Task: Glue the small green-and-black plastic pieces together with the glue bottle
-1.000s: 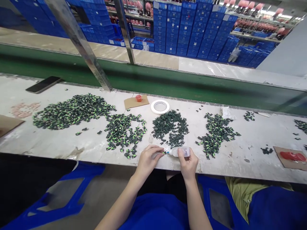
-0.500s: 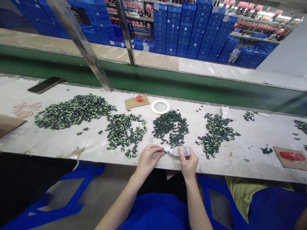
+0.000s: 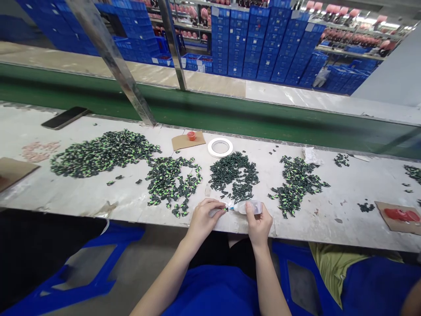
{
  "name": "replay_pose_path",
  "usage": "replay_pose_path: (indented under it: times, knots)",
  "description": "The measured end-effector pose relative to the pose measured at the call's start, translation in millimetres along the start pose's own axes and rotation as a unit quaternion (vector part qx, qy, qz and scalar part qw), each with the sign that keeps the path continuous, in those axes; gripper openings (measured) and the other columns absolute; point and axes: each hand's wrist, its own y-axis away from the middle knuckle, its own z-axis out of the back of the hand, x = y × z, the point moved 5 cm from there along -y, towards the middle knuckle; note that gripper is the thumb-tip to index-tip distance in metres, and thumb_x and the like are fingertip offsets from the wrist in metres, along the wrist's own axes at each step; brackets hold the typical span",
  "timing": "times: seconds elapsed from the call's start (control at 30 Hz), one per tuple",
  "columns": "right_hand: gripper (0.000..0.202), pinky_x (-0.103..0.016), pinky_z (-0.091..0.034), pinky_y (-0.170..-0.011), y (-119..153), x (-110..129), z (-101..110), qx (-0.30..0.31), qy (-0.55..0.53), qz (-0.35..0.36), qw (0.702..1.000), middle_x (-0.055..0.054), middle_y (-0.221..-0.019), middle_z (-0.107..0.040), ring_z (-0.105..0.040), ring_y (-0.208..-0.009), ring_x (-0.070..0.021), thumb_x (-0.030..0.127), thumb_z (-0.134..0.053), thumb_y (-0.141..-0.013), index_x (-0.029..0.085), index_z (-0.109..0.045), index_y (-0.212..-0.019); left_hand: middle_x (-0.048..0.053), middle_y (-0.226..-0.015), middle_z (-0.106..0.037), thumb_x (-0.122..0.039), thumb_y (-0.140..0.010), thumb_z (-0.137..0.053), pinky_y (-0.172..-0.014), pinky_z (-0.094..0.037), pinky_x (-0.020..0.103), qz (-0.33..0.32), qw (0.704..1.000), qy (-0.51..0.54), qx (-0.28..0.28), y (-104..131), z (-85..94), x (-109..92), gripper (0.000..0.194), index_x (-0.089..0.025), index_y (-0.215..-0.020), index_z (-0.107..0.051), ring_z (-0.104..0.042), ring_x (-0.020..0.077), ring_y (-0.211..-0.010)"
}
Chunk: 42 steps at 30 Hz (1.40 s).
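Observation:
My left hand [image 3: 208, 216] pinches a small dark green and bright green piece [image 3: 226, 209] near the table's front edge. In my right hand [image 3: 259, 224] is a small translucent squeeze bottle [image 3: 244, 207], lying nearly level. Its thin blue-tipped nozzle points left at the piece; whether the two touch I cannot tell. Just beyond my hands lies a pile of small dark green pieces [image 3: 234, 171]. A pile of dark pieces with bright green marks [image 3: 173, 182] spreads to the left, and a similar pile [image 3: 296, 184] lies to the right.
A roll of white tape [image 3: 211, 147] and a red cap [image 3: 191, 136] on cardboard [image 3: 179, 142] lie behind the piles. Farther left are a larger pile [image 3: 105, 153] and a phone [image 3: 66, 117]. Red containers [image 3: 401, 214] sit at right. Blue stools [image 3: 128, 235] flank me.
The bottle and both hands have barely shifted. The view has moved very slightly; the piles look the same.

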Motion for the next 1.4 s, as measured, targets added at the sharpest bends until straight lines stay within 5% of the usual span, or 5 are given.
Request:
replay_pose_path:
  times: [0.67, 0.87, 1.07, 1.2, 1.4]
  knots:
    - [0.032, -0.023, -0.039, -0.047, -2.3, -6.6, 4.0, -0.023, -0.118, -0.047, 0.992, 0.003, -0.053, -0.052, -0.048, -0.049, -0.0115, 0.043, -0.066, -0.075, 0.017, -0.055, -0.061, 0.005, -0.086, -0.073, -0.016, -0.075, -0.070, -0.081, -0.057, 0.035, 0.007, 1.000, 0.012, 0.002, 0.5, 0.5, 1.7, 0.012, -0.023, -0.084, -0.075, -0.069, 0.0205, -0.084]
    - [0.035, -0.033, -0.053, -0.068, -10.2, -20.6, 20.5, -0.104, -0.211, -0.077, 0.969, -0.005, -0.081, -0.068, -0.066, -0.075, -0.0207, 0.037, -0.078, -0.063, 0.016, -0.061, -0.085, 0.005, -0.091, -0.074, -0.024, -0.079, -0.066, -0.081, -0.056, 0.033, 0.015, 0.998, 0.025, 0.054, -5.7, 6.1, -3.0, 0.013, -0.023, -0.089, -0.074, -0.070, 0.0207, -0.086]
    - [0.053, -0.042, -0.050, -0.088, -25.9, -38.2, 27.8, -0.124, -0.179, -0.071, 0.973, -0.006, -0.091, -0.068, -0.066, -0.090, -0.0220, 0.033, -0.081, -0.056, 0.021, -0.049, -0.096, 0.004, -0.089, -0.075, -0.024, -0.083, -0.061, -0.080, -0.053, 0.037, -0.011, 0.995, -0.088, -0.049, -26.6, 14.2, -0.2, 0.012, -0.023, -0.086, -0.072, -0.067, 0.0233, -0.086]
    - [0.056, -0.046, -0.047, -0.094, -34.2, -47.8, 23.6, -0.081, -0.171, -0.086, 0.978, -0.009, -0.101, -0.065, -0.064, -0.100, -0.0238, 0.033, -0.079, -0.059, 0.022, -0.047, -0.104, 0.004, -0.081, -0.074, -0.016, -0.080, -0.063, -0.073, -0.051, 0.036, -0.036, 0.990, -0.136, -0.018, -35.5, 2.8, -1.8, 0.011, -0.023, -0.080, -0.071, -0.065, 0.0240, -0.079]
    - [0.063, -0.043, -0.049, -0.090, -13.8, -19.6, 37.3, -0.186, -0.074, 0.046, 0.979, -0.012, -0.112, -0.060, -0.058, -0.108, -0.0246, 0.032, -0.079, -0.066, 0.020, -0.046, -0.118, 0.005, -0.080, -0.071, -0.008, -0.079, -0.062, -0.072, -0.047, 0.037, -0.069, 0.983, -0.158, 0.057, -35.5, -6.4, -3.6, 0.017, -0.023, -0.080, -0.070, -0.059, 0.0258, -0.081]
